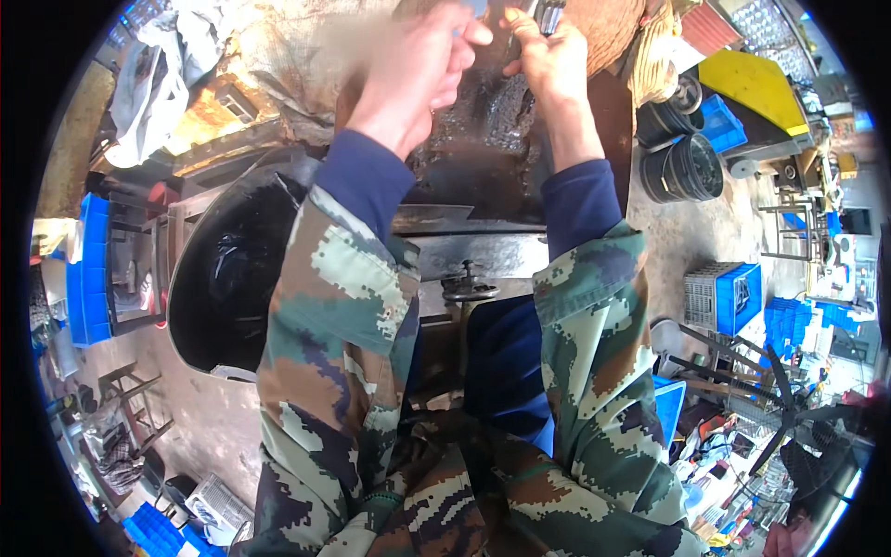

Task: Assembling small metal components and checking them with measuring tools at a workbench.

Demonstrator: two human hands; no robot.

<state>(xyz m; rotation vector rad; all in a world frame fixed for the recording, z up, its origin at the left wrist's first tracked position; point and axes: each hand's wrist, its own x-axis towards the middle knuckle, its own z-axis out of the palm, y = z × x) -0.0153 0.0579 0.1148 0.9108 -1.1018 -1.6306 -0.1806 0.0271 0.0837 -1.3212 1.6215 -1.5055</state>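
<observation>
Both my arms reach forward to the top edge of the view, over a dark, wet, gritty work surface (478, 176). My left hand (418, 79) is closed, fingers curled inward; whatever it grips is too small and too near the edge to make out. Just to its right, my right hand (554, 70) is closed at a shiny metal piece (549, 15), its thumb pointing toward the left hand. The upper part of that piece is cut off by the frame. Below the surface, between my forearms, sits a small metal handwheel (471, 286).
A large black tub (227, 278) stands left of the bench. Black buckets (682, 169) and a yellow panel (754, 90) are at the right. Lower right are a blue-and-grey crate (724, 297) and a fan (789, 408). A blue bin (88, 269) stands far left.
</observation>
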